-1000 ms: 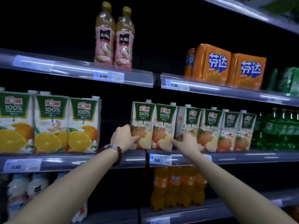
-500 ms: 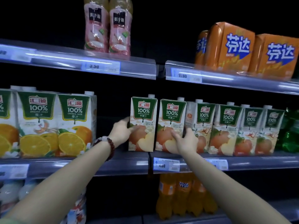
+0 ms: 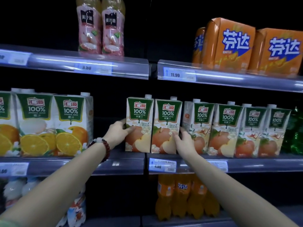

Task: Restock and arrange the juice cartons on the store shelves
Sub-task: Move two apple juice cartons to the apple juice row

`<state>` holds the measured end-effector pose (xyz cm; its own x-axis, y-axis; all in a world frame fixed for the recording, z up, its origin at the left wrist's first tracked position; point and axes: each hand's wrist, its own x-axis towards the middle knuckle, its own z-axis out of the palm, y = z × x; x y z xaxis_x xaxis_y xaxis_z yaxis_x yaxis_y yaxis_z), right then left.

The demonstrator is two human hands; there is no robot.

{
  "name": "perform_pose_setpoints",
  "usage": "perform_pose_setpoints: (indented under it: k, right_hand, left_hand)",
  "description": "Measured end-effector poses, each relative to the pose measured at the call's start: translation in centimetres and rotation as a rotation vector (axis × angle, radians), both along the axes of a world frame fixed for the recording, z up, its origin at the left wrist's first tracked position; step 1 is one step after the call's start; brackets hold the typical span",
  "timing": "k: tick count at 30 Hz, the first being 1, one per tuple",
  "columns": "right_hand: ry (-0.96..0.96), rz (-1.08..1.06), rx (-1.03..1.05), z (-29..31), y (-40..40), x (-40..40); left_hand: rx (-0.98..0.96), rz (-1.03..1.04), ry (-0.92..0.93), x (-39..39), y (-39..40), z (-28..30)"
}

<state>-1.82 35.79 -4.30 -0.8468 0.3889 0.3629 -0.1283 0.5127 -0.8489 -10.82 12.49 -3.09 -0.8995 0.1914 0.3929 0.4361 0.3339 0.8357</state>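
Several apple juice cartons stand in a row on the middle shelf [image 3: 127,166]. My left hand [image 3: 118,132] grips the left edge of the leftmost apple carton [image 3: 139,118], thumb on its front. My right hand [image 3: 184,141] holds the right edge of the second apple carton [image 3: 166,122], fingers slipped between it and the third carton [image 3: 199,122]. Both held cartons stand upright, side by side, slightly ahead of the others. Orange juice cartons [image 3: 70,123] stand at the left of the same shelf, across a gap.
Two pink drink bottles [image 3: 100,27] and orange multipacks [image 3: 229,45] sit on the upper shelf. Green bottles [image 3: 295,133] stand at the far right. Orange soda bottles [image 3: 182,194] fill the shelf below. Price tags line the shelf rails.
Both hands slid from the cartons' fronts to the outer edges of the two leftmost apple cartons. The view moved closer to the shelf.
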Motion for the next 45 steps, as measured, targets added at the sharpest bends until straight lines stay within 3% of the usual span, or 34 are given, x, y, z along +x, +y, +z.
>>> perform_pose_setpoints:
  k: [6,14,23,30,34,45]
  right_hand:
    - [0.034,-0.101,-0.038,-0.2,0.2,0.2]
    - [0.006,-0.093,0.136,0.4,1.6,1.1]
    - [0.050,-0.336,0.551,1.9,4.1,3.3]
    - [-0.009,-0.374,0.413,0.4,5.6,3.6]
    - [-0.028,-0.386,0.472,-0.2,5.8,3.6]
    - [-0.052,-0.146,0.414,-2.2,7.5,4.4]
  left_hand:
    - [0.012,-0.053,0.015,1.1,0.6,-0.3]
    - [0.044,-0.008,-0.008,1.9,1.8,-0.6]
    - [0.003,0.067,0.018,2.5,2.6,-0.5]
    - [0.004,0.082,0.031,4.1,3.6,-0.4]
    - [0.004,0.101,0.005,4.6,3.9,-0.2]
    - [-0.015,0.173,-0.026,4.8,4.2,-0.2]
